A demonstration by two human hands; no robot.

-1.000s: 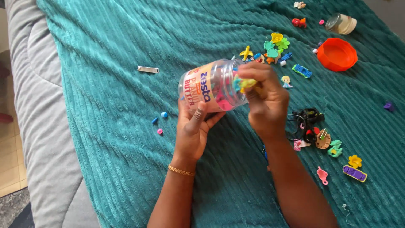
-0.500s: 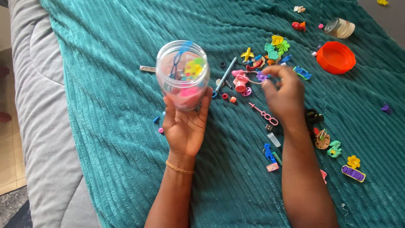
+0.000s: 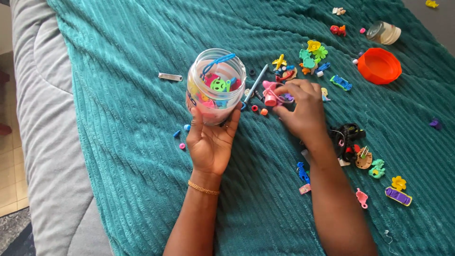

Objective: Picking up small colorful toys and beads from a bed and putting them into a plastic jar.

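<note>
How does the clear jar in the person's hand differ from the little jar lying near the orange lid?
The clear jar is bigger, stands upright in the left hand with its mouth open, and holds many colourful small toys. The little jar lies tipped on its side on the teal blanket, untouched; its contents cannot be made out. Both are see-through and round.

Behind the left hand (image 3: 211, 142): lower wall of the clear jar (image 3: 215, 85), hidden. Right of that jar, under the right hand (image 3: 301, 109): most of a pink piece (image 3: 270, 97), kind unclear. Further right of the jar, beside the forearm: dark tangle (image 3: 350, 137), too small to identify.
</note>
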